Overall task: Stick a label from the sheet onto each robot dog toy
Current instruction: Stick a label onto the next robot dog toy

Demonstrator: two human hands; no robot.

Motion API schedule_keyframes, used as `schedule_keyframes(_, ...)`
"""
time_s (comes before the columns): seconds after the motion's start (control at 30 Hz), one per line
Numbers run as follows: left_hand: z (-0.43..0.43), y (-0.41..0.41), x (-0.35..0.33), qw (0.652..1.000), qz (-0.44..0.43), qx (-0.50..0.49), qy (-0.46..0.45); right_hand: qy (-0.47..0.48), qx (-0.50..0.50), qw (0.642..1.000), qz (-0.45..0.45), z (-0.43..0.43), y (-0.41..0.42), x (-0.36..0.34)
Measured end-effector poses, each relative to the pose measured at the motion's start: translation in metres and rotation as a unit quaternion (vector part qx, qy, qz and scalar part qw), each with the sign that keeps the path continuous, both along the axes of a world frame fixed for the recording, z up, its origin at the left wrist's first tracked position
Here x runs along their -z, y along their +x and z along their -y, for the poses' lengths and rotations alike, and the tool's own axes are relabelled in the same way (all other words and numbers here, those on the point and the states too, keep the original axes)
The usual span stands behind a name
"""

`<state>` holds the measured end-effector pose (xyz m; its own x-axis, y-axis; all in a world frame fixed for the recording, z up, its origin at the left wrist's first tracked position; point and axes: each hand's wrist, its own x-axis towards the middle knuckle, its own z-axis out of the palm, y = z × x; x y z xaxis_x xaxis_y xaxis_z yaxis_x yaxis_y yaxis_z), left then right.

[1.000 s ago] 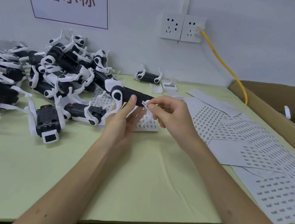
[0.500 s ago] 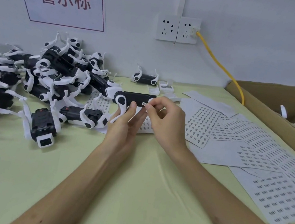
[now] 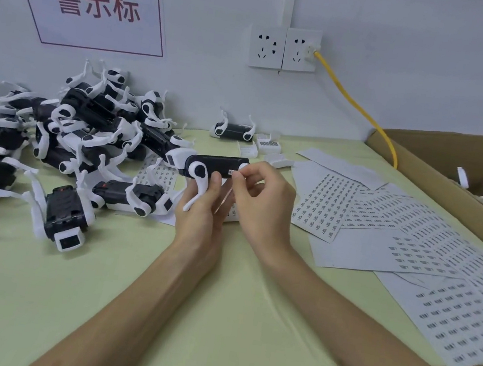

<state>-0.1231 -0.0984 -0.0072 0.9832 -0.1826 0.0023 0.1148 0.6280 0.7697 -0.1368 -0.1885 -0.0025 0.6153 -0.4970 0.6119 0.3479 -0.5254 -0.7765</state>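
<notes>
Hands are meeting over the pale green tabletop point(image 3: 93, 301) in the head view: the left hand point(image 3: 204, 208) is curling round a black-and-white plastic robot dog toy point(image 3: 211, 164), holding it up lengthwise, while the right hand point(image 3: 260, 198) is pinching a small white label point(image 3: 231, 172) against the toy's black side with thumb and forefinger together. Behind and left of the held toy, a heap of black-and-white robot dog toys point(image 3: 71, 128) is sprawling against the wall, too tangled to count; one more such toy point(image 3: 233, 130) is lying alone near the wall below two white wall sockets point(image 3: 284, 47). A yellow cable point(image 3: 359, 109) is running from the right socket down behind an open brown cardboard box point(image 3: 453, 169) at the table's right edge. Three small white plastic pieces point(image 3: 265, 149) are lying just beside the lone toy. White label sheets point(image 3: 397, 235) are overlapping across the right half of the table, several of them, and another sheet point(image 3: 157, 174) is lying partly under the heap. A white wall sign with red characters point(image 3: 89, 0) is hanging above the heap.
</notes>
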Motion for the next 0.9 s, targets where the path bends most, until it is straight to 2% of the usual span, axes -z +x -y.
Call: schedule_keyframes(0.9, 0.0016, -0.0036, 0.0011, 0.998, 0.053, -0.028, 0.031, 0.016, 0.037, 0.999, -0.010, 0.0007, 0.0010, 0.0021)
